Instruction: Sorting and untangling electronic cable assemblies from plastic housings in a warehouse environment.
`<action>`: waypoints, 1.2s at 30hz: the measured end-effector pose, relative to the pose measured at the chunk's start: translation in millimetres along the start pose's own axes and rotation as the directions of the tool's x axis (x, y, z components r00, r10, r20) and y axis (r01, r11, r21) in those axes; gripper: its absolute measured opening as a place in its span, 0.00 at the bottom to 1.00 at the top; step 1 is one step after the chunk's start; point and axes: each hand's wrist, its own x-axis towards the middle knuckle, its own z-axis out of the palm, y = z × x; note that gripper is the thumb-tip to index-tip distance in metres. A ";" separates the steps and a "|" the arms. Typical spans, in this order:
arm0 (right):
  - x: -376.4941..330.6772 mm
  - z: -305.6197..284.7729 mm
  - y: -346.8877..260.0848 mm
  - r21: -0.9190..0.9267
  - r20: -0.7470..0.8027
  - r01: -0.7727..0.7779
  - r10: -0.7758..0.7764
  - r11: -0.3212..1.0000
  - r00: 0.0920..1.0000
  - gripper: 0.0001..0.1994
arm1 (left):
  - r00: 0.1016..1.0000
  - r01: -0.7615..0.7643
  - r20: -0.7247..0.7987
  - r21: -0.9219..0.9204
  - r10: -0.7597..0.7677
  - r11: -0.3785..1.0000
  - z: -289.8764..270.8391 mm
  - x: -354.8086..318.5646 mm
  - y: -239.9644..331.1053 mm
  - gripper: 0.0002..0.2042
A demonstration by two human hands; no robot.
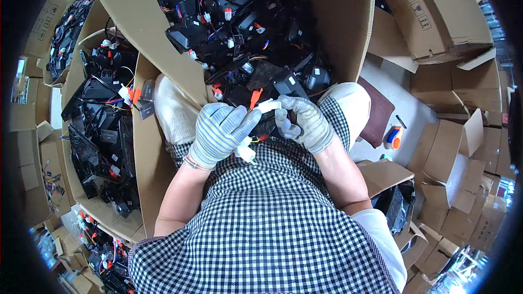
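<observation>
Both hands wear light grey gloves; the left one shows yellow and blue stripes. My left hand [220, 130] is closed, its fingertips pinching at the left end of a small white piece [268, 105], perhaps a connector or strip of tape. On its other end, my right hand [306, 123] has thumb and index finger closed. An orange tab-like piece [256, 98] sticks up just beyond the left fingertips. Below the left hand hangs a white plastic connector [245, 152], with a red piece and wires nearby. A dark part under the hands is mostly hidden.
Ahead between my knees stands a large cardboard box [348, 27] of black plastic parts [283, 81] with wires and connectors. Another filled box [147, 158] is at my left. On the floor at right lie a tape roll [394, 138] and a dark red mat [376, 111], near stacked cartons [441, 158].
</observation>
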 end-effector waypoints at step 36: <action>26.7 -62.9 -16.5 -0.426 -0.040 0.771 -0.861 0.474 0.507 0.12 | 0.963 0.261 0.246 -0.740 -0.111 0.620 -1.6 -6.0 34.2 0.15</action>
